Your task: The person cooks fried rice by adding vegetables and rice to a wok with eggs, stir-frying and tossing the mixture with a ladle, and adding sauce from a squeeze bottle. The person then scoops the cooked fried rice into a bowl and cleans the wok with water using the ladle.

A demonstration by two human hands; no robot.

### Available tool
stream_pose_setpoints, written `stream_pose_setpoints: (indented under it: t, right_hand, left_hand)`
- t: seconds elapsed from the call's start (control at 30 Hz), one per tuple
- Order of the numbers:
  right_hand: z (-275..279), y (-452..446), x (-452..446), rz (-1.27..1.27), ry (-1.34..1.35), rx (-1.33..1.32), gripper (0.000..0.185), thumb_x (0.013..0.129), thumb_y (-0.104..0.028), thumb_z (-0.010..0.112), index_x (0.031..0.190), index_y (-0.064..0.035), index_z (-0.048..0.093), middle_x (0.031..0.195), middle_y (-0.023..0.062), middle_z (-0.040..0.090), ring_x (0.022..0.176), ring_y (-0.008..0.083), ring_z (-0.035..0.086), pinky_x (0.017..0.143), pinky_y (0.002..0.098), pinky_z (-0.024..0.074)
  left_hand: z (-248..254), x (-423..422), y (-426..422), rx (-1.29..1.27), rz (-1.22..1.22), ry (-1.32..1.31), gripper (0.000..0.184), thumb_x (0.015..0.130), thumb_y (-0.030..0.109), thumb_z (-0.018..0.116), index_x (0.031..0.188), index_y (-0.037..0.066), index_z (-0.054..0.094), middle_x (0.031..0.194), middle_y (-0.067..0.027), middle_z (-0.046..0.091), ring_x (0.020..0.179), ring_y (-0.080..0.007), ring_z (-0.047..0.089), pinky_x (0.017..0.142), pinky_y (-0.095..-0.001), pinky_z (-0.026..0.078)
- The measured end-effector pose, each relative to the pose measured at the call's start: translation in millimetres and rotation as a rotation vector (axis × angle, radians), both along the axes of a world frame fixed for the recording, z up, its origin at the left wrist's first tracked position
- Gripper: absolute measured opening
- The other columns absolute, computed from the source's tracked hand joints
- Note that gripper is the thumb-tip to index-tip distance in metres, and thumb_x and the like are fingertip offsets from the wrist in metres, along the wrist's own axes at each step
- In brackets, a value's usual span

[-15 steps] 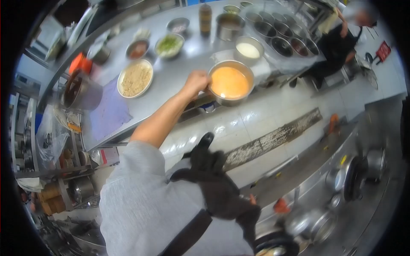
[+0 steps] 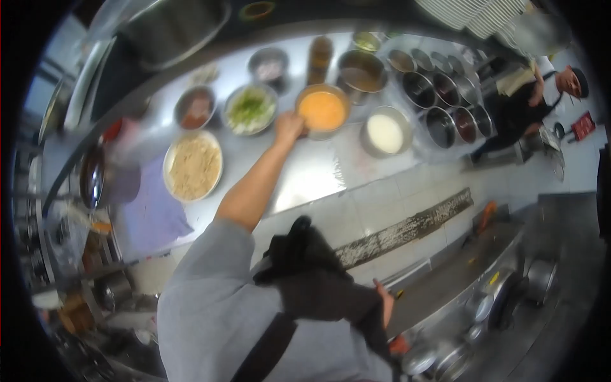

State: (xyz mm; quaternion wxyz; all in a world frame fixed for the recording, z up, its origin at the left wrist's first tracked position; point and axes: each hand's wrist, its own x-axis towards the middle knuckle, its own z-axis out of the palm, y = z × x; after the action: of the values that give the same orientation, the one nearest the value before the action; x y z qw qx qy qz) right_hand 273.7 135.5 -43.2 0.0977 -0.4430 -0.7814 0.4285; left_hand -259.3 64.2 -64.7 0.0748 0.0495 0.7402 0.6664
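My left hand [image 2: 290, 129] is closed on the rim or handle side of a metal pot of orange liquid [image 2: 323, 111], which is over the steel counter. Right of that pot stands a pot of white liquid [image 2: 386, 132]. To its left is a bowl of chopped green and white vegetables [image 2: 250, 110], and a white bowl of beige food [image 2: 193, 165] lies nearer. My right hand [image 2: 384, 302] shows low beside the dark apron straps, away from the counter; its fingers are too hidden to read.
Behind are a brown bottle [image 2: 320, 56], a pot of brown liquid [image 2: 362, 71] and a bowl of red food [image 2: 195, 108]. Several dark containers [image 2: 440, 127] stand at the right. A person in a dark apron [image 2: 519, 105] is beyond. Pans [image 2: 503, 293] lie at lower right.
My left hand has carried the pot of orange liquid from the counter's front edge back over the counter, left of the white liquid. The view has shifted, and more of my right hand shows.
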Motion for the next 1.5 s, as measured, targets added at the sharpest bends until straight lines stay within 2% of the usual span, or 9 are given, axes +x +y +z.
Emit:
stream_pose_setpoints:
  t: [0.13, 0.2, 0.37, 0.7, 0.83, 1.0, 1.07, 1.2, 1.5]
  right_hand:
    - [26.9, 22.5, -35.0, 0.121, -0.002, 0.154, 0.028, 0.083, -0.01, 0.061, 0.109, -0.0018, 0.063, 0.071, 0.0174, 0.063, 0.059, 0.0267, 0.062, 0.061, 0.0343, 0.0491]
    - [35.6, 38.4, -46.0, 0.151, -0.073, 0.145, 0.03, 0.084, -0.009, 0.059, 0.113, -0.0005, 0.063, 0.068, 0.0109, 0.063, 0.061, 0.0159, 0.058, 0.062, 0.0293, 0.0477]
    - [23.0, 109.9, -68.3, 0.081, -0.02, 0.113, 0.029, 0.085, -0.009, 0.059, 0.112, -0.001, 0.062, 0.066, 0.0109, 0.063, 0.057, 0.0137, 0.059, 0.058, 0.0282, 0.0476]
    - [106.1, 313.9, -240.1, 0.289, 0.359, 0.194, 0.024, 0.085, -0.008, 0.06, 0.107, 0.0005, 0.064, 0.064, 0.0104, 0.061, 0.056, 0.0123, 0.058, 0.055, 0.0268, 0.046]
    - [151.3, 377.7, -338.1, 0.447, 0.525, 0.429, 0.021, 0.085, -0.009, 0.061, 0.102, 0.0014, 0.066, 0.068, 0.0136, 0.064, 0.057, 0.0137, 0.06, 0.055, 0.0273, 0.0464]
    - [190.6, 459.2, -498.3, 0.443, 0.606, 0.585, 0.032, 0.087, -0.027, 0.059, 0.101, -0.0001, 0.067, 0.07, 0.016, 0.065, 0.061, 0.0263, 0.064, 0.064, 0.0364, 0.0489]
    - [180.3, 499.3, -576.1, 0.463, 0.428, 0.566, 0.036, 0.087, -0.031, 0.057, 0.107, -0.0022, 0.065, 0.09, 0.0164, 0.068, 0.083, 0.0314, 0.065, 0.079, 0.0407, 0.0483]
    - [143.0, 533.5, -668.6, 0.517, 0.252, 0.781, 0.036, 0.087, -0.031, 0.056, 0.108, -0.0029, 0.065, 0.095, 0.0161, 0.067, 0.088, 0.0317, 0.064, 0.082, 0.041, 0.0471]
    - [124.2, 579.6, -666.5, 0.592, 0.41, 0.966, 0.036, 0.087, -0.03, 0.056, 0.111, -0.0043, 0.063, 0.106, 0.0153, 0.064, 0.099, 0.0321, 0.06, 0.089, 0.0418, 0.0444]
  left_hand:
    - [11.9, 28.2, -13.2, 0.349, -0.039, -0.209, 0.019, 0.086, 0.016, 0.057, 0.094, -0.002, 0.056, 0.093, -0.0135, 0.06, 0.087, -0.0238, 0.062, 0.078, -0.0362, 0.054]
    - [6.5, 50.4, -32.3, 0.475, 0.011, -0.317, 0.023, 0.089, 0.019, 0.055, 0.098, -0.002, 0.054, 0.097, -0.0151, 0.059, 0.092, -0.0266, 0.061, 0.084, -0.0373, 0.052]
    - [-56.3, 43.9, -94.0, 0.796, 0.354, -0.27, 0.034, 0.092, 0.018, 0.053, 0.114, -0.006, 0.046, 0.109, -0.0202, 0.057, 0.101, -0.0354, 0.06, 0.088, -0.0397, 0.052]
    - [-45.2, 6.6, -119.5, 0.649, 0.583, -0.143, 0.027, 0.077, 0.0, 0.053, 0.103, -0.007, 0.051, 0.097, -0.0179, 0.061, 0.077, -0.028, 0.065, 0.058, -0.0281, 0.052]
    - [-59.1, 7.7, -126.9, 0.59, 0.715, -0.045, 0.022, 0.074, 0.002, 0.051, 0.095, -0.006, 0.054, 0.09, -0.0148, 0.06, 0.068, -0.0233, 0.061, 0.057, -0.028, 0.052]
    - [-49.1, 85.9, -132.8, 0.434, 0.801, 0.012, 0.026, 0.077, 0.007, 0.049, 0.102, -0.001, 0.054, 0.096, -0.0115, 0.059, 0.082, -0.02, 0.06, 0.065, -0.0278, 0.051]
    - [-12.5, 123.9, -104.8, 0.381, 0.973, 0.015, 0.02, 0.079, 0.005, 0.047, 0.097, 0.0, 0.053, 0.086, -0.009, 0.058, 0.065, -0.0156, 0.056, 0.053, -0.0235, 0.046]
    - [34.1, 184.4, -63.4, 0.335, 1.126, -0.001, 0.016, 0.08, 0.002, 0.044, 0.094, 0.002, 0.053, 0.077, -0.0057, 0.056, 0.052, -0.0103, 0.048, 0.042, -0.0198, 0.036]
    - [94.9, 233.3, 66.6, 0.346, 1.032, -0.09, 0.019, 0.084, 0.003, 0.047, 0.101, 0.001, 0.055, 0.085, -0.0049, 0.061, 0.054, -0.0054, 0.05, 0.038, -0.0169, 0.033]
